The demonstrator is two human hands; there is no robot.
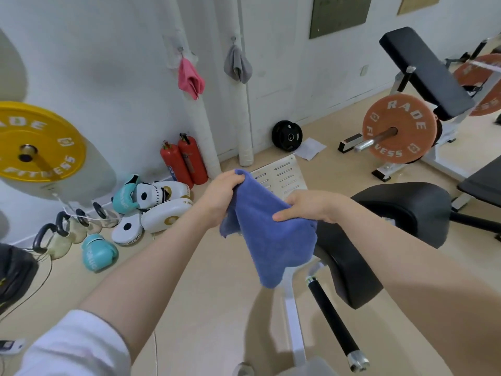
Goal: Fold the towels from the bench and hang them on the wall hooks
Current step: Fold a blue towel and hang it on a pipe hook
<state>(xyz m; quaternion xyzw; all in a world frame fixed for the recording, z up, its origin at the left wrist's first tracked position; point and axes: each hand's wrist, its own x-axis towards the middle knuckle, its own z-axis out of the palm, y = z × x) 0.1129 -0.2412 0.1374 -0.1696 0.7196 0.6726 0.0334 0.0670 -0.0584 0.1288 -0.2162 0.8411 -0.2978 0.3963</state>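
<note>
- Blue towel (271, 234) held in air above black bench pad (401, 210).
- Left hand (221, 198) grips upper corner; right hand (309, 207) pinches lower edge.
- Long axis hangs downward, wall hooks beyond.

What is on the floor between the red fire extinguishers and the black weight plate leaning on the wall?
In the head view, two white padded poles stand between the fire extinguishers and the black plate.

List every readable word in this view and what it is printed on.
"RADE FITNESS": orange weight plate.
"ADE FITNESS", partly cut off: yellow weight plate.
"GIN", cut off: white punch pad.
Teal boxing gloves' lettering and wall plaques: too blurred to read.
</note>
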